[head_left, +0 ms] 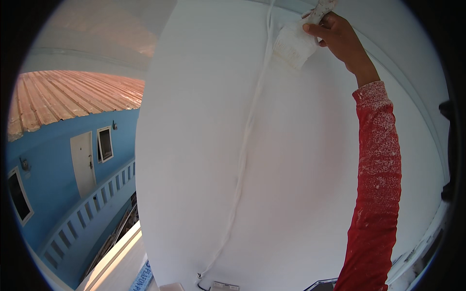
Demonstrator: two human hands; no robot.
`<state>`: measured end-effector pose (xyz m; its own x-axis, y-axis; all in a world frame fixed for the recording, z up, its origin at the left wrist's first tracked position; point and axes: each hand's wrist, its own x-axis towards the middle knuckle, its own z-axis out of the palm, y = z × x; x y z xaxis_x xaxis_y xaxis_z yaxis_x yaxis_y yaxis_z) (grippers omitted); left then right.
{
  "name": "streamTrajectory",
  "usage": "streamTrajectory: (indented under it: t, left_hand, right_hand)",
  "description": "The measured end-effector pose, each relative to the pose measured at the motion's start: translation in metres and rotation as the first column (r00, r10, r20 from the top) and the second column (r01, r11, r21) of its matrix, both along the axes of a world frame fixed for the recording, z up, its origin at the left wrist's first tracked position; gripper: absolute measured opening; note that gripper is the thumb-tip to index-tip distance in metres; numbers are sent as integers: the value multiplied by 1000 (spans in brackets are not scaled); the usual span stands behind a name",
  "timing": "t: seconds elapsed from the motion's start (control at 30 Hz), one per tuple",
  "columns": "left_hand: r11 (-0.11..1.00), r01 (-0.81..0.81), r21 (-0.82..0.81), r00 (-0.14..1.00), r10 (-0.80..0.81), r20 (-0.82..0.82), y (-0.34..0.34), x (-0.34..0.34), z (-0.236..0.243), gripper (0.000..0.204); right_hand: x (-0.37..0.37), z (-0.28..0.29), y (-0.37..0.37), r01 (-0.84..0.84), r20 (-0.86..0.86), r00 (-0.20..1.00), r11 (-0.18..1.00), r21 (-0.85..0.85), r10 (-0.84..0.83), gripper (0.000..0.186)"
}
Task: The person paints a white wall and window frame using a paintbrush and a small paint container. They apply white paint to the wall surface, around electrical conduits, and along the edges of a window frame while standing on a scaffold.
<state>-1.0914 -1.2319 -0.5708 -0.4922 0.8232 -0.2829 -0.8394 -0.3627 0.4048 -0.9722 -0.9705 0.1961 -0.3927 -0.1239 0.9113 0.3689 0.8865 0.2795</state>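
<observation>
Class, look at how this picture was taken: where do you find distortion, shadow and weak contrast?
Head view: black rim all round, with the white surface's left edge bowed; a soft, faint shadow left of the red sleeve; the pale brush contrasting weakly with the surface.

The top edge crops the handle point(324, 7) of what seems a brush point(294, 44).
</observation>
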Motion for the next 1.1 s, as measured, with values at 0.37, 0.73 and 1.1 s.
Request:
streamTrajectory:
  t: [0.37,0.73,1.1]
  left_hand:
    - [996,-81,-36,997,81,1,-2,5,-29,82]
    - [986,-119,-114,993,118,-16,0,6,-52,80]
    - [991,-114,-62,993,114,-10,-12,17,-61,83]
  right_hand:
    - [27,-56,-6,-70,-6,997,899,433,81,22]
    - [23,-69,-1,98,48,984,748,657,-171,30]
    - [20,-22,-19,150,-85,989,860,489,-124,27]
